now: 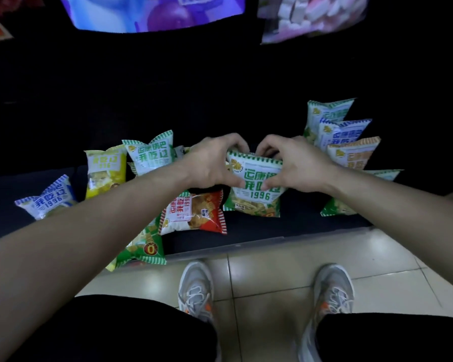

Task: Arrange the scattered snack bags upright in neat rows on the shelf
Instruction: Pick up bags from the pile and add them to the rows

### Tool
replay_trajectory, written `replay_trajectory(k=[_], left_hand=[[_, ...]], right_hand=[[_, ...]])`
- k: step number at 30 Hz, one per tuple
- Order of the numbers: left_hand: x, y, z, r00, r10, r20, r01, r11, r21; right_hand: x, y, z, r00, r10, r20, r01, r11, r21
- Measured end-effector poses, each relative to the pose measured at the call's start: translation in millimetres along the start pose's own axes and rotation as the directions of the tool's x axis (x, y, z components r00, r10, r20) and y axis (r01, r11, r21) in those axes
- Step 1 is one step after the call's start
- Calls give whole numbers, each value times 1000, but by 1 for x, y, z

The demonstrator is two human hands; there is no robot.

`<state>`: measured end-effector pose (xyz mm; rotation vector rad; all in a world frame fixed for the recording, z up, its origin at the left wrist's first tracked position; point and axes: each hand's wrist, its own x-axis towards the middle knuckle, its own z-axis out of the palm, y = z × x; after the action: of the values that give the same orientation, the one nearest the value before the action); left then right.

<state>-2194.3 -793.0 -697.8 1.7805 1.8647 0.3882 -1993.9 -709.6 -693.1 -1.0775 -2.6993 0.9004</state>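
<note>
A green-and-white snack bag [256, 198] stands upright on the dark shelf [259, 232], mid-right. My left hand [212, 163] grips its upper left edge and my right hand [290, 165] grips its upper right edge, fingers curled over the top seam. A red bag [196, 215] leans just left of it. A green bag [144, 246] lies at the shelf's front edge. Further left lie a blue bag [50, 197], a yellow bag [104, 171] and a green bag [151, 152]. On the right, a row of upright bags [345, 142] recedes toward the back.
The shelf's back is dark and hard to read. Bright packaged goods [152, 11] hang on the shelf above. Below the shelf edge is a tiled floor [267, 273] with my two grey sneakers [196, 288]. Another green bag [338, 205] stands at the right.
</note>
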Motion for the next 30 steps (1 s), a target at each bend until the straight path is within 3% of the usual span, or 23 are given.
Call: replay_trajectory(k=[6, 9, 12, 14, 23, 30], left_hand=[[18, 22, 19, 999, -54, -2, 54, 995, 78], [31, 21, 19, 990, -101, -94, 105, 994, 40], [51, 16, 12, 950, -166, -265, 169, 986, -14], [71, 16, 10, 915, -180, -360, 170, 984, -60], [184, 24, 55, 912, -217, -349, 174, 973, -150], [236, 0, 96, 921, -218, -324, 212, 976, -55]], right_hand=[[-21, 23, 0, 998, 20, -57, -15, 997, 82], [-25, 47, -5, 980, 165, -109, -162, 986, 29], [-33, 77, -11, 929, 368, 39, -369, 930, 9], [-42, 90, -10, 897, 422, 129, -413, 906, -90], [-42, 115, 29, 846, 436, 307, -399, 899, -179], [-25, 124, 53, 841, 415, 348, -368, 909, -195]])
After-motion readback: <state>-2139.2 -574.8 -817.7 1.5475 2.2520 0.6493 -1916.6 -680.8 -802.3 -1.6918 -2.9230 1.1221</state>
